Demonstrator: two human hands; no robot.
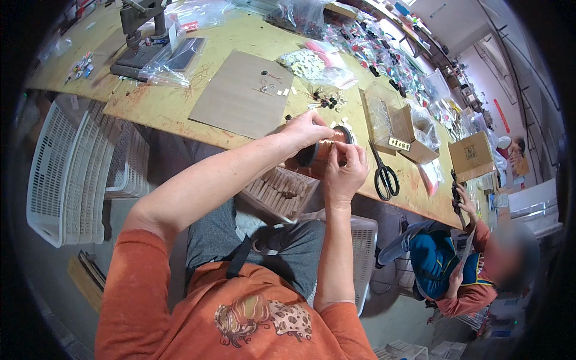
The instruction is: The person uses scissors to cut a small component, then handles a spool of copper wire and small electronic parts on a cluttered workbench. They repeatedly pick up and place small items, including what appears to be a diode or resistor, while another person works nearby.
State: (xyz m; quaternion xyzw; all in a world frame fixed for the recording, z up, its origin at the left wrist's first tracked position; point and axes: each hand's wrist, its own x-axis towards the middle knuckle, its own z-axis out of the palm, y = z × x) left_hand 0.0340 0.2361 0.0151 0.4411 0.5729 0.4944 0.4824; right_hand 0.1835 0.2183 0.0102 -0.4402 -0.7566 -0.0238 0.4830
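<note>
1. We hold both hands close together around the spool of copper-coloured wire (324,150), which sits at the front edge of the counter (162,102); we cannot tell whether it rests there or is held clear.
2. Our left hand (309,127) bends over the spool's upper side, fingers curled down to the windings. We cannot tell how firmly they grip.
3. Our right hand (348,171) comes up from below, thumb and forefinger brought near each other at the windings. Whatever may lie between them is too small for us to make out.
4. Beneath the hands we see a basket (307,203) packed with pale sticks (279,193), in front of our knees.
5. Just right of the right hand lie black-handled scissors (379,164), their loops toward us.
6. Beyond them we have a clear plastic box (377,108) and a small open carton (423,152) beside it.
7. Left of the spool, farther back, a flat cardboard sheet (228,99) carries a few small parts; past its far right corner lies a pile of small whitish pieces (303,63).
8. At the far left we see a dark hand press (135,57).
9. To our right, a co-worker (432,255) in a teal vest reaches to the counter.
</note>
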